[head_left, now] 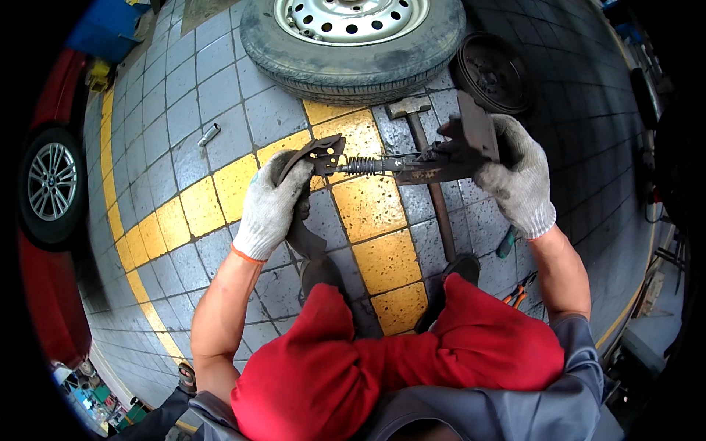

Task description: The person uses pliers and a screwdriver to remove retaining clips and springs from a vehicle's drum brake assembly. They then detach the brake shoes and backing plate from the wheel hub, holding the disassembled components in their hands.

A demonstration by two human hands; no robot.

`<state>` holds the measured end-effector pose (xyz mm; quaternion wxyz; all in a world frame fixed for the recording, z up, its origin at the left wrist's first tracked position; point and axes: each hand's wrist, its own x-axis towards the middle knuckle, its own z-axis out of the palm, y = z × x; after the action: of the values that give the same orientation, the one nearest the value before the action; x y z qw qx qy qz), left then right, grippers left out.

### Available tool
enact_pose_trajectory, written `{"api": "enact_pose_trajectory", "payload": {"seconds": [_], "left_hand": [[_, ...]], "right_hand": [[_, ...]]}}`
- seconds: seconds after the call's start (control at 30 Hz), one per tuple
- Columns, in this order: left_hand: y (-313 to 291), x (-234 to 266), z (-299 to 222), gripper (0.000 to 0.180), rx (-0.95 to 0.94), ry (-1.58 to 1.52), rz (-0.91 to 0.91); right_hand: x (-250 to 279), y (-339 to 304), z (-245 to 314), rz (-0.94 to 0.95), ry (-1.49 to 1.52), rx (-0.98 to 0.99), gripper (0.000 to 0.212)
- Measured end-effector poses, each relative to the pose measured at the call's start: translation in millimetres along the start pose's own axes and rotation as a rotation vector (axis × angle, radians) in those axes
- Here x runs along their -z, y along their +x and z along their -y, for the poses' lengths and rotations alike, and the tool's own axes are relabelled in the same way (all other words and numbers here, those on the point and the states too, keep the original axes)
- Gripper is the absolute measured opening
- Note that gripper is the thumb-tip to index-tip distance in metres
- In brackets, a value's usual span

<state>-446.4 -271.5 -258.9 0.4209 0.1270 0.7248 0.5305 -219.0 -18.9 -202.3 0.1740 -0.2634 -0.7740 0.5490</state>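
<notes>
My left hand [266,202], in a pale knit glove, is closed round a dark curved brake shoe [305,239]. My right hand [523,173], gloved alike, grips a second dark brake shoe [478,131] by its outer side. Between the two shoes runs a rod with a black coil spring [362,166] on it, linking them. The joined parts hang level above the tiles, in front of my knees. Beneath them a hammer [439,209] lies on the floor, its head away from me and its shaft partly hidden by the right shoe.
A wheel with its tyre [353,84] lies flat ahead, beside a dark round brake drum [494,73]. On the tiles are a small metal socket [209,134], orange-handled pliers [519,294] and a green object [506,242]. A red car [55,294] stands at the left.
</notes>
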Motion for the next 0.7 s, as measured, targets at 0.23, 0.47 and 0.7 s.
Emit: {"api": "enact_pose_trajectory", "payload": {"seconds": [0.23,0.47,0.7], "left_hand": [[0,1,3,0.041,-0.035,0.009,0.014],[8,11,5,0.039,-0.031,-0.200,-0.063],[4,23,0,0.029,-0.124,-0.187,-0.026]], "right_hand": [[5,0,1,0.029,0.112,-0.186,0.062],[7,-9,-5,0.289,-0.325,0.458,0.079],[5,-5,-15,0.413,0.184,-0.113,0.093]]}}
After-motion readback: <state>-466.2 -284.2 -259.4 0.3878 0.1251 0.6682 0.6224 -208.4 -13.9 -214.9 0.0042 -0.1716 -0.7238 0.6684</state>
